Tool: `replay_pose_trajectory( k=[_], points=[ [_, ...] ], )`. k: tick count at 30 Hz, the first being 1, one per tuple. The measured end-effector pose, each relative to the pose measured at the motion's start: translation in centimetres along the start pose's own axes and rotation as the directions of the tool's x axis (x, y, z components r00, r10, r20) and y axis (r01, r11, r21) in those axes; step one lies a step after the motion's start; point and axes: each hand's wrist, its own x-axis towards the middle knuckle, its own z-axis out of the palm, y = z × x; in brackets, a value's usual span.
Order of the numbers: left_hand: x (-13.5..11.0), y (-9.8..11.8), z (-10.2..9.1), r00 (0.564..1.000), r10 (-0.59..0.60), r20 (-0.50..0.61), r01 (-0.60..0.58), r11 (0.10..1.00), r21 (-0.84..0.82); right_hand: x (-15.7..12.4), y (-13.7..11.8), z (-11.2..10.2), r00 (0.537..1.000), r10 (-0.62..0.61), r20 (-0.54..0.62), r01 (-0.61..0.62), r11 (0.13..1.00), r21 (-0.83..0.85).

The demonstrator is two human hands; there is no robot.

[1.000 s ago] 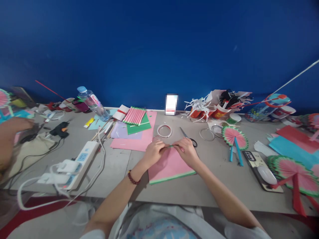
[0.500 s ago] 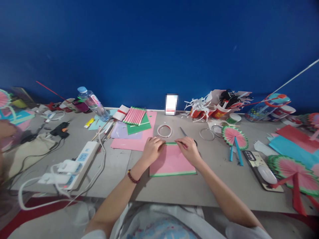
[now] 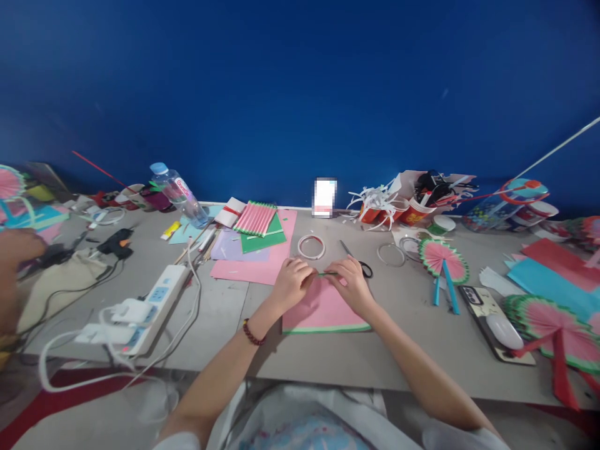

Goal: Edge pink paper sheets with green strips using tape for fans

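Both my hands are closed in a pinch on the green-edged pink paper sheet (image 3: 323, 315), which lies on the grey table (image 3: 300, 357) in front of me. Its far green edge (image 3: 327, 273) runs left to right between them: my left hand (image 3: 294, 280) grips the sheet's left part, my right hand (image 3: 349, 282) its right, neither nearer. The sheet spreads from there toward me. Scissors (image 3: 345, 248) lie just past its far right corner.
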Motion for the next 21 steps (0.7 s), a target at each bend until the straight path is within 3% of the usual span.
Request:
replay_pose_trajectory(
  k=[6,8,11,13,15,17,21],
  points=[
    [-0.3,0.4,0.5,0.992,0.121,-0.045,-0.117,0.989,0.092,0.3,-0.6,-0.5,1.0,-0.027,0.002,0.027,0.999,0.022],
    [-0.4,0.5,0.4,0.986,0.118,-0.114,-0.107,0.989,0.102,0.3,-0.6,-0.5,1.0,-0.029,-0.005,0.029,0.999,0.029],
    [-0.3,0.4,0.1,0.953,0.012,-0.304,0.008,0.998,0.066,0.2,-0.1,-0.4,0.997,0.06,-0.045,-0.055,0.994,0.094],
    [-0.2,0.0,-0.2,0.919,-0.125,-0.375,0.11,0.992,-0.063,0.2,0.7,-0.2,0.979,0.187,-0.076,-0.17,0.966,0.194],
    [0.0,-0.6,-0.3,0.902,-0.276,-0.331,0.2,0.949,-0.245,0.3,1.6,-0.1,0.943,0.325,-0.072,-0.289,0.906,0.309],
    [0.1,-1.3,-0.1,0.889,-0.403,-0.218,0.297,0.869,-0.395,0.4,2.3,-0.1,0.899,0.437,-0.035,-0.387,0.829,0.404],
    [0.1,-2.4,0.7,0.827,-0.557,-0.079,0.43,0.717,-0.549,0.6,3.0,-0.1,0.818,0.574,0.047,-0.512,0.687,0.516]
  ],
)
